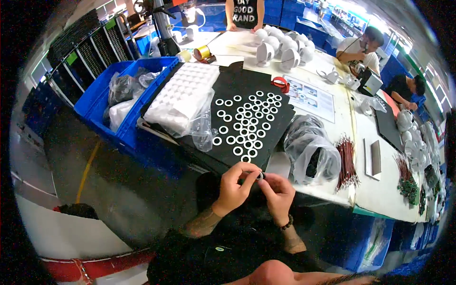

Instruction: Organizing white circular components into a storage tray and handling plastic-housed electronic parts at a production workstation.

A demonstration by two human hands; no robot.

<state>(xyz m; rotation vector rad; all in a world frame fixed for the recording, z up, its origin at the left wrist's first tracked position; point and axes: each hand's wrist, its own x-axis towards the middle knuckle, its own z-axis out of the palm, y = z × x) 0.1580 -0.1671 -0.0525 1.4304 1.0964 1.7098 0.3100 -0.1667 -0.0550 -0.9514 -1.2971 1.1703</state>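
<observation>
Both hands meet just off the table's near edge, fingertips pinched on one small white ring point(260, 175) seen nearly edge-on. My left hand point(236, 186) grips its left side with thumb and forefinger. From the other side, my right hand point(279, 194) closes thumb and fingers on it; a dark bead bracelet circles that wrist. The fingers hide much of the ring. Right beyond the hands, many loose white rings point(244, 121) with dark centres lie flat on a black mat point(278, 142).
Left of the mat sit a white foam tray point(183, 90) and blue bins point(102, 95). To the right are a bagged black coil point(311, 152), red wire bundles point(348, 161) and a printed sheet point(311, 97). White domed housings point(285, 45) stand farther back. Several people work around the table.
</observation>
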